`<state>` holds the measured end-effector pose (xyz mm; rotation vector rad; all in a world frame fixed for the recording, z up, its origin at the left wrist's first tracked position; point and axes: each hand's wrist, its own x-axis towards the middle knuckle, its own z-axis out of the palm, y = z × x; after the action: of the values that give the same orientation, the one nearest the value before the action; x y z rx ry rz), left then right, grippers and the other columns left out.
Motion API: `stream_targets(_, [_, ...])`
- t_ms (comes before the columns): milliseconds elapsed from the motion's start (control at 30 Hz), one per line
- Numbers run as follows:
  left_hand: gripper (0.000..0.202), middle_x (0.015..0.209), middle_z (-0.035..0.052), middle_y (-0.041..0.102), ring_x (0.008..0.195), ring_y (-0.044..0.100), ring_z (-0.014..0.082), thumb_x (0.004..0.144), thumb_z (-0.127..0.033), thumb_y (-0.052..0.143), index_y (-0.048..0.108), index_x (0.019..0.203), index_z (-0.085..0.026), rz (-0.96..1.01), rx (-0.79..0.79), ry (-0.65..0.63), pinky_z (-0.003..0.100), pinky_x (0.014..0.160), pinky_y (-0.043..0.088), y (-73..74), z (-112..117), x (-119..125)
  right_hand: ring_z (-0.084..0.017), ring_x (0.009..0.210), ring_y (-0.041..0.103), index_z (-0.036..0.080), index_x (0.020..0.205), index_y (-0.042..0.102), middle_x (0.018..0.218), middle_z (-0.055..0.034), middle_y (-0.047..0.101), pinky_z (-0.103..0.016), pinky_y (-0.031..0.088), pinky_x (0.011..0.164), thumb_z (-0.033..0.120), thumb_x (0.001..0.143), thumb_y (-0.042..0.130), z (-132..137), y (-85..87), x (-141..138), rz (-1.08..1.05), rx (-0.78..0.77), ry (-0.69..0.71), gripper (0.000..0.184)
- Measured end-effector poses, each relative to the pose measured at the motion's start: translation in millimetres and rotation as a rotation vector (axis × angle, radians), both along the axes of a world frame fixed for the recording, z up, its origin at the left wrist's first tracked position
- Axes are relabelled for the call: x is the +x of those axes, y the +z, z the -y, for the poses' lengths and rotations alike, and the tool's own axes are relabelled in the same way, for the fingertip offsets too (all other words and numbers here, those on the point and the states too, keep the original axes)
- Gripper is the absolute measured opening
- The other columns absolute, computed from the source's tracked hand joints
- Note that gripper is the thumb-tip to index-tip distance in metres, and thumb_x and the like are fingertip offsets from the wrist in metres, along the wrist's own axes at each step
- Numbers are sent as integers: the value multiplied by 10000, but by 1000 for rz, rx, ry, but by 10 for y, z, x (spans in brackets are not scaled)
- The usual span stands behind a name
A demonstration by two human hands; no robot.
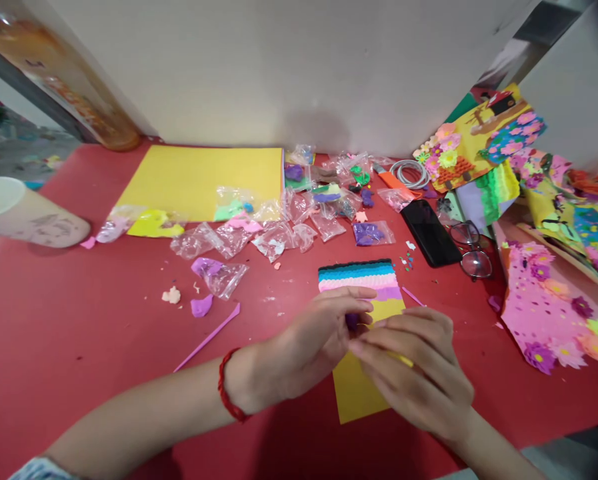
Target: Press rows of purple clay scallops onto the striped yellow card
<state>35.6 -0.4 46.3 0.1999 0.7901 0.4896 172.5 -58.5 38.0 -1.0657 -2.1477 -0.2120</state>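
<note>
My left hand (311,340), with a red bracelet at the wrist, curls its fingers round a small lump of dark purple clay (352,321). My right hand (419,367) meets it from the right, its fingertips pinched near the lump; what they hold is hidden, though a bit of yellow shows between the fingers. Both hands are above a yellow card (361,393). Wavy clay bands in black, blue, white, pink and purple (359,275) cover the card's far end.
Clay packets (323,217) spread across the red table (79,333). A pink modelling stick (207,337) lies at left. A cup (33,213), bottle (63,80) and yellow sheet (193,177) stand or lie farther back. At right are a phone (430,233), glasses (473,250) and decorated cards (543,300).
</note>
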Motion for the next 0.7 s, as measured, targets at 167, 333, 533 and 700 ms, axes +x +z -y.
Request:
stream_targets(167, [153, 741, 58, 635, 703, 593, 102, 797, -47, 489, 631, 752, -81, 40, 112, 102, 216, 740, 438, -62, 13, 29, -145, 698, 605, 213, 854, 648, 724, -6, 680, -309, 499, 632, 85, 754, 639, -38, -31, 105, -96, -26, -72, 162])
stream_targets(333, [125, 788, 56, 642, 749, 597, 104, 836, -129, 524, 631, 790, -82, 126, 181, 87, 213, 760, 459, -93, 49, 28, -163, 741, 621, 168, 878, 618, 770, -43, 692, -329, 497, 670, 46, 729, 661, -52, -131, 123, -172, -36, -48, 197])
stream_targets(533, [92, 744, -1, 576, 690, 543, 65, 810, -185, 609, 606, 766, -104, 157, 302, 27, 166, 678, 465, -121, 56, 26, -146, 708, 616, 210, 859, 613, 742, -7, 688, -304, 475, 639, 104, 731, 686, -103, -120, 83, -264, -124, -149, 182])
stream_targets(700, [132, 805, 13, 597, 738, 569, 82, 777, -196, 655, 593, 850, -106, 96, 294, 1, 186, 699, 480, -145, 45, 39, -133, 648, 592, 215, 790, 612, 674, 18, 660, -301, 431, 609, 134, 764, 654, -129, -105, 59, -287, -203, -178, 95])
